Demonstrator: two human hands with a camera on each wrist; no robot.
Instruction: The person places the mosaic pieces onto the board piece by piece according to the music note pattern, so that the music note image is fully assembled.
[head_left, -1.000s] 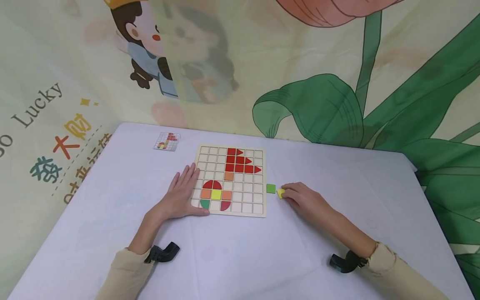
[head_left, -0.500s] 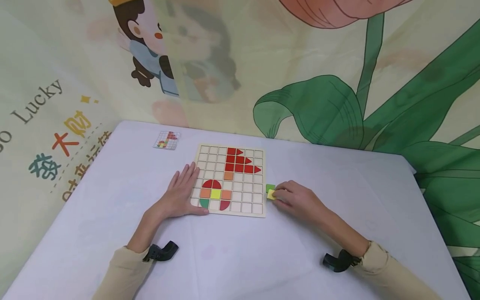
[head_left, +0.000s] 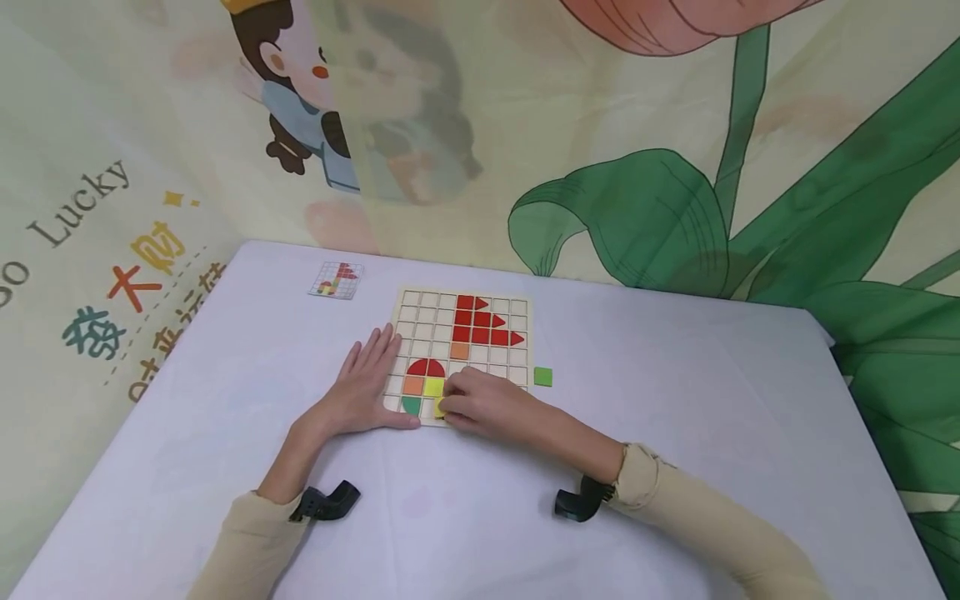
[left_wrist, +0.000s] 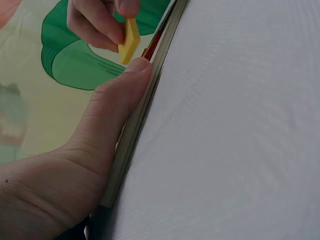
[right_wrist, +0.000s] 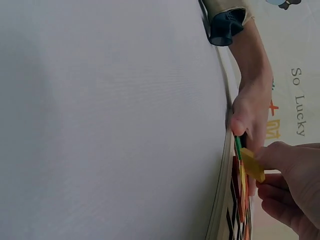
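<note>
A wooden grid board [head_left: 495, 408] lies on the table with red, orange, yellow and green pieces set in its cells. My left hand [head_left: 358, 387] rests along the board's left edge, fingers straight, thumb at the bottom corner. Over the lower rows, my right hand [head_left: 487, 404] pinches a yellow square tile [left_wrist: 129, 41] between thumb and fingertips. In the right wrist view that tile is tilted, just above the board, near the dark green quarter piece [right_wrist: 238, 146]. The right hand covers part of the board's lower right cells.
A green square tile [head_left: 543, 377] lies on the white tablecloth [head_left: 675, 400], just right of the board. Behind the board's left corner is a small pattern card [head_left: 336, 280]. A printed curtain [head_left: 450, 225] hangs along the table's back edge.
My right hand has carried the yellow tile leftward, from the tablecloth past the green tile to over the board's lower rows. The left hand has stayed in place.
</note>
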